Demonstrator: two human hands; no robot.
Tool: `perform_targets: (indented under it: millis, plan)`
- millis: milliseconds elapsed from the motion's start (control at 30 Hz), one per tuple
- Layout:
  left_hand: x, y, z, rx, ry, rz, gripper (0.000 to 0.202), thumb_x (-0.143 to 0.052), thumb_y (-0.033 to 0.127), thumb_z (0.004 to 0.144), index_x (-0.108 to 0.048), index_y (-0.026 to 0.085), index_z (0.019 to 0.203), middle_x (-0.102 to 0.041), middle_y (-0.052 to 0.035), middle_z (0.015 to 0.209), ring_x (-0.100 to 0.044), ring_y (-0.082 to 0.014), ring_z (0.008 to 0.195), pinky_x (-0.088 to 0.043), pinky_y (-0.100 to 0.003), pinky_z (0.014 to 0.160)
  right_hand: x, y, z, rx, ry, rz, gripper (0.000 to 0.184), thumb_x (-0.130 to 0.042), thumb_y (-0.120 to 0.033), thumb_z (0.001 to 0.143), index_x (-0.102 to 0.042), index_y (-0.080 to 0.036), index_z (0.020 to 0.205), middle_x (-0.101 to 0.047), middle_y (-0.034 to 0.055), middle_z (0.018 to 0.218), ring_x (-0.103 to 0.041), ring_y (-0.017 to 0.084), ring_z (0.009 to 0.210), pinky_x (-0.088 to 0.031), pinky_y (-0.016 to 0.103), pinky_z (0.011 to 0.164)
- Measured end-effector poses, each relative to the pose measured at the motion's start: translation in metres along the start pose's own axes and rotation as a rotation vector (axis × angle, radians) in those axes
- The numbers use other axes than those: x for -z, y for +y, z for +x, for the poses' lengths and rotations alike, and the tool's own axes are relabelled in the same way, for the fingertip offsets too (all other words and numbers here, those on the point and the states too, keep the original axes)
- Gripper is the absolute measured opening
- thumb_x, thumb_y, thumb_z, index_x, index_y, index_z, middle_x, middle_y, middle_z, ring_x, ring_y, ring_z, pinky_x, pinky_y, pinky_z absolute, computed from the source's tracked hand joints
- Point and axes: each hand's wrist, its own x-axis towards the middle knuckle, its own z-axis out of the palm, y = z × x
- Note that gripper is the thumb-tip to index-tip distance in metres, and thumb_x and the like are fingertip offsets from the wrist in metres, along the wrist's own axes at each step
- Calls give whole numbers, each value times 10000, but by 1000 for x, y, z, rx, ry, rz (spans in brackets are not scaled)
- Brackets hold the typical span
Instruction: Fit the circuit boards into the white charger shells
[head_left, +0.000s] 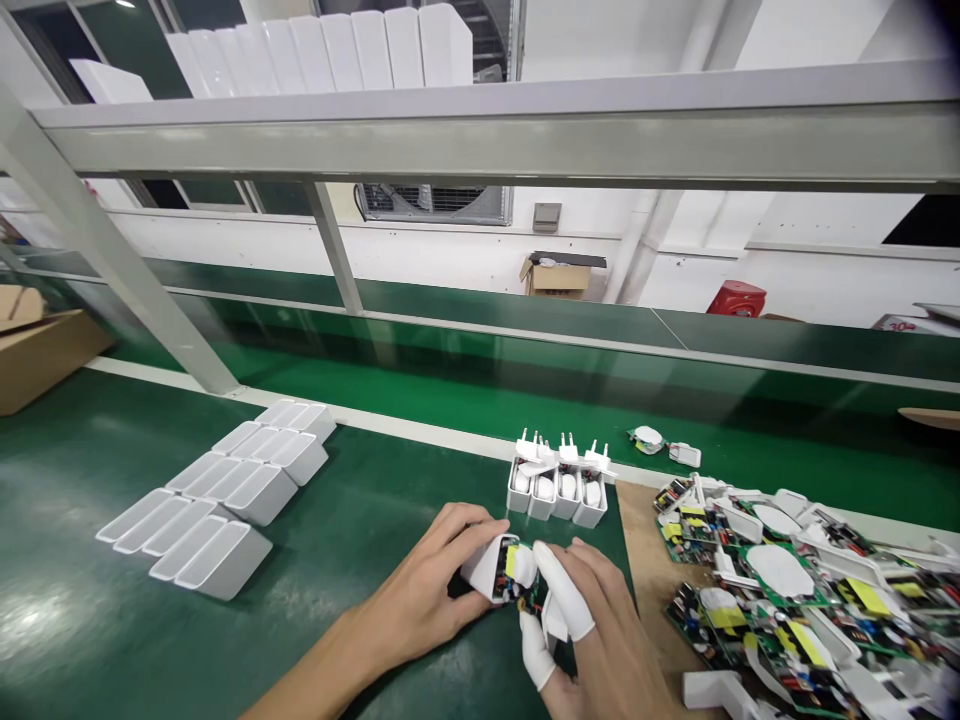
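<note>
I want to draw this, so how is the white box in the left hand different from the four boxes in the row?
The held box is gripped in the left hand; the four boxes rest on the green table. The held box is apart; the four boxes sit side by side. Prongs stick up above the four boxes; I can't see any on the held box. All are white, with parts showing inside.

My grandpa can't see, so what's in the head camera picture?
A person's left hand holds a white case while the right hand, with white finger covers, holds a circuit board at its opening. More boards lie heaped to the right.
</note>
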Motion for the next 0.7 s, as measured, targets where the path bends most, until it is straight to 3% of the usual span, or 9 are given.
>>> perform_targets:
  millis: [167,367,700]
  plan:
    - [0,0,0,1,7,7,614,-693,135,978,-467,308,1521,-570,-105,1355,-581,-268,1273,-548,-385,1072,-1,2,-1,-20,-10,25,675,-506,-94,936,-362,-155,1593,-676,149,1295,-598,369,1272,-579,568,1015]
    - [-2,-3,-1,49,-41,-27,634,-675,122,988,-428,326,1535,-505,-105,1388,-575,-251,1275,-531,-351,1062,3,5,6,75,40,36,705,-514,-77,890,-379,-111,1581,-693,142,1253,-598,356,1224,-595,541,972]
    - [-2,-2,-2,60,-41,-60,636,-673,113,987,-430,342,1528,-488,-91,1383,-575,-236,1273,-515,-334,1077,3,2,4,11,6,46,598,-507,-71,933,-423,-132,1522,-682,133,1278,-580,344,1270,-537,545,1041]
